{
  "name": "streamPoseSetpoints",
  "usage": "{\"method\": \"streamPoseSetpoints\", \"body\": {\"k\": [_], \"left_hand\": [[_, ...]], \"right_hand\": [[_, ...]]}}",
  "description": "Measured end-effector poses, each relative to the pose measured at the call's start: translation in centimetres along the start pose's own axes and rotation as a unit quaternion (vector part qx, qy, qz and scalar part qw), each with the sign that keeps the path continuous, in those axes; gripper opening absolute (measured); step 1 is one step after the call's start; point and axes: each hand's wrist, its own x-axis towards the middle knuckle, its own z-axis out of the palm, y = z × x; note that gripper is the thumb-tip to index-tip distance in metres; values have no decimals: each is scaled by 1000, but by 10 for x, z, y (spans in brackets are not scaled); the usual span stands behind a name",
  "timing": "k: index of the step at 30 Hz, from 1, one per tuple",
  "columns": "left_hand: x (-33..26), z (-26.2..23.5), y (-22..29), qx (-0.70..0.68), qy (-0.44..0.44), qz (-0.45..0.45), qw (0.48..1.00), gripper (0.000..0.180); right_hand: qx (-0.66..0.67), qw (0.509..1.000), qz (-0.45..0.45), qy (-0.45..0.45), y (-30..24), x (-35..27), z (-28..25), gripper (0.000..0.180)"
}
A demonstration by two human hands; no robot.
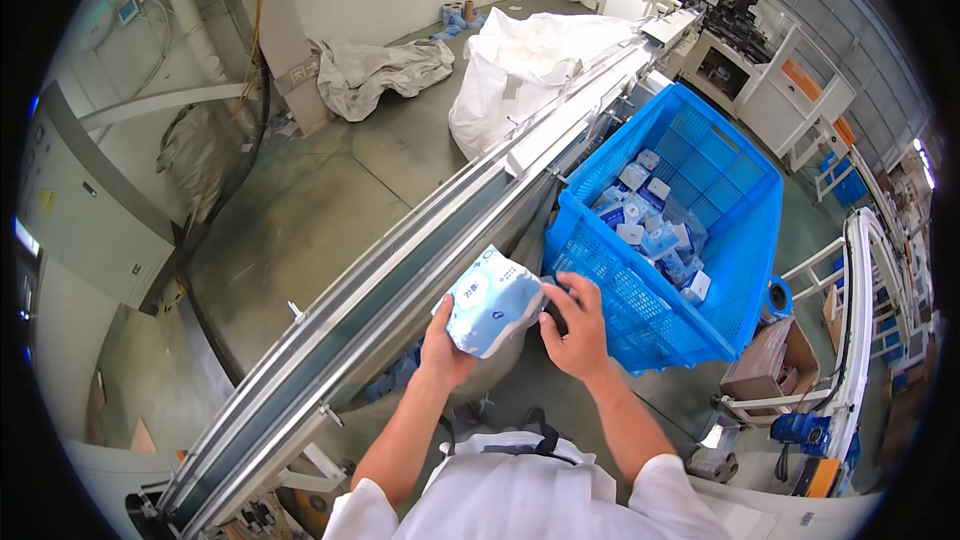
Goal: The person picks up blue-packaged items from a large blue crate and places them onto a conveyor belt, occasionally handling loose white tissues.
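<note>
A light blue and white soft tissue pack [490, 302] is held over the near edge of the conveyor belt, tilted, with its printed face up. My left hand [445, 348] grips its left end, thumb along the side and the other fingers hidden beneath. At its right end, my right hand [577, 330] has thumb and forefinger at the corner of the wrapper, seemingly pinching it. Just right of that hand stands a large blue plastic crate [640, 325] with mesh walls. Inside lies a jumbled heap of small blue and white packs [650, 215].
The conveyor [400, 240] runs diagonally from lower left to a machine [735, 30] at upper right. Beyond it slump a big white bulk bag [490, 90] and a grey sheet [385, 75]. A cardboard box [770, 365] and a curved white conveyor frame [850, 340] stand at right.
</note>
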Motion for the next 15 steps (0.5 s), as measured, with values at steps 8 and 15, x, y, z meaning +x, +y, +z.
{"method": "streamPoseSetpoints", "body": {"k": [8,15], "left_hand": [[-45,-2,-64,38,-36,-127,990,51],[-78,3,-148,23,7,-153,988,50]], "right_hand": [[-13,938,-211,-275,12,-17,-80,51],[5,916,-310,-254,44,-75,-111,40]]}}
